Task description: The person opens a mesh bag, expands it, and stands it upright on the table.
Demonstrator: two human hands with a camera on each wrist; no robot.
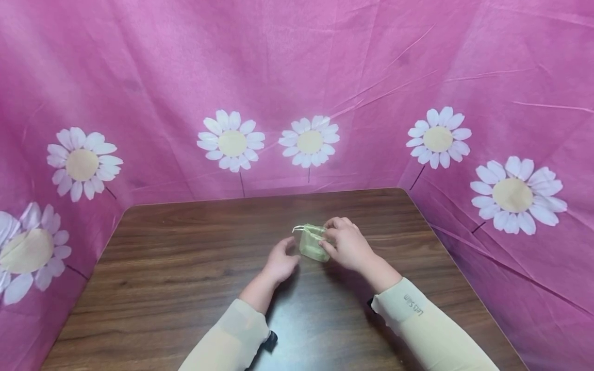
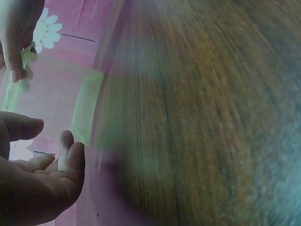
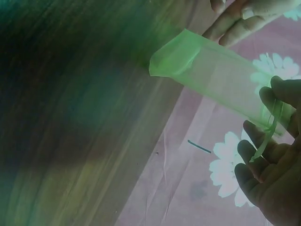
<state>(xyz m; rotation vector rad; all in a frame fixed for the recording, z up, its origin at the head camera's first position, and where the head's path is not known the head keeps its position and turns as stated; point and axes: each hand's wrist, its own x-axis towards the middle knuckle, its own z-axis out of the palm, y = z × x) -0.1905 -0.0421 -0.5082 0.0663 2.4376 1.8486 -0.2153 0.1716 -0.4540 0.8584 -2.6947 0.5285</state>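
Observation:
A small sheer green drawstring pouch (image 1: 313,245) hangs above the wooden table, its pale cord looping out at the upper left. My right hand (image 1: 349,245) pinches the gathered top edge between thumb and index finger, and in the right wrist view a green ribbon end trails across the other fingers of the right hand (image 3: 277,165). The flowers behind show through the pouch (image 3: 211,75). Just left of it my left hand (image 1: 282,262) has thumb and fingers spread apart. In the left wrist view the left hand (image 2: 47,179) is palm up beside the pouch (image 2: 87,108), holding nothing.
The dark wood-grain table (image 1: 185,288) spreads beneath both arms. Pink cloth (image 1: 297,62) printed with white daisies stands along its back and both sides. Light sleeves cover both forearms, and a black strap (image 1: 270,340) shows at the left cuff.

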